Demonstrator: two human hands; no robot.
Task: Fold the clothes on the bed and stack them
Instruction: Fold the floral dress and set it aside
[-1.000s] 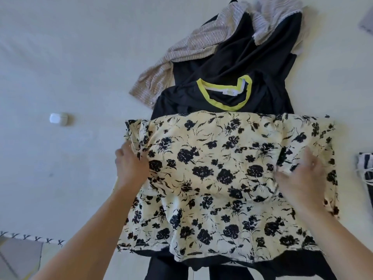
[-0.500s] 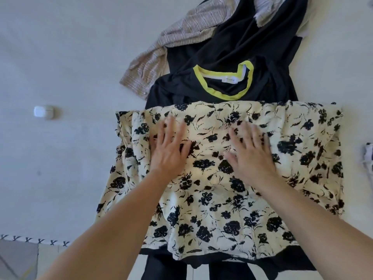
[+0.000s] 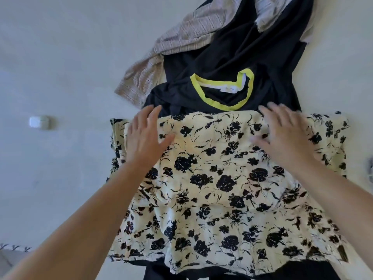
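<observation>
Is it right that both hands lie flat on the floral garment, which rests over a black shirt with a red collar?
Not quite: the head view shows the black shirt has a yellow collar. Otherwise right: the left hand and right hand lie flat on the floral garment.

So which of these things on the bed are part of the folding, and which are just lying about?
Part of the folding:
floral garment, under both flat hands
black top with yellow collar
beige striped garment

Just lying about:
small white case
</observation>
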